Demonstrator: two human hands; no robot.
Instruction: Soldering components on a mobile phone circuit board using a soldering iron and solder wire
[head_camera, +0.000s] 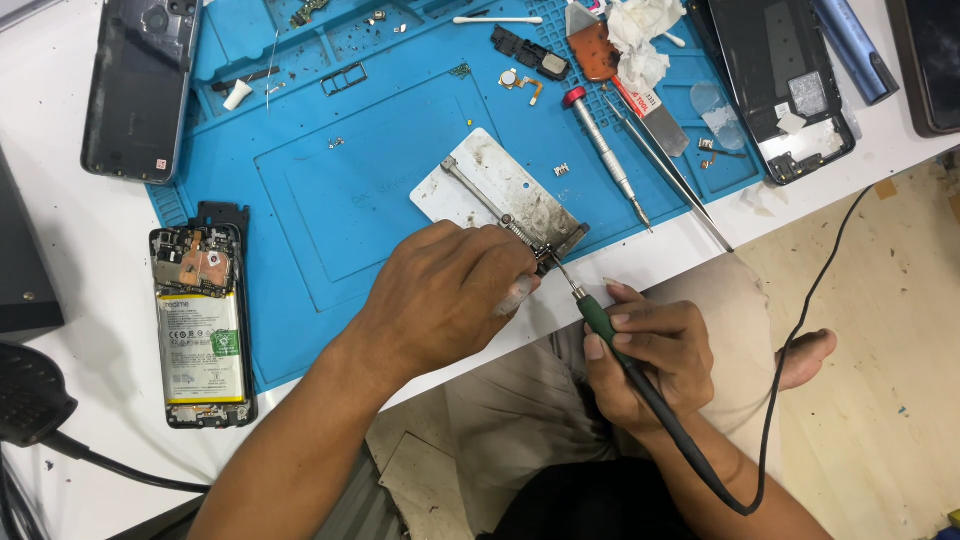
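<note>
At the mat's edge, both hands grip — left (450, 290) tweezers (520, 292), right (650, 355) a green-handled soldering iron (604, 328).

My single head camera looks steeply down, close over blue mat (330, 200), table edge, my lap.

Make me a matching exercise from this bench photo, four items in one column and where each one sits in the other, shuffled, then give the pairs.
Things:
1. Soldering iron
2. Opened phone with battery showing
3. Red-capped screwdriver
4. Metal holder plate

Places:
A. Left edge of the blue mat
B. In the right hand
C. Under the left hand, mid-mat
D. Lying on the mat right of the plate

Pairs: 1-B, 2-A, 3-D, 4-C
</note>
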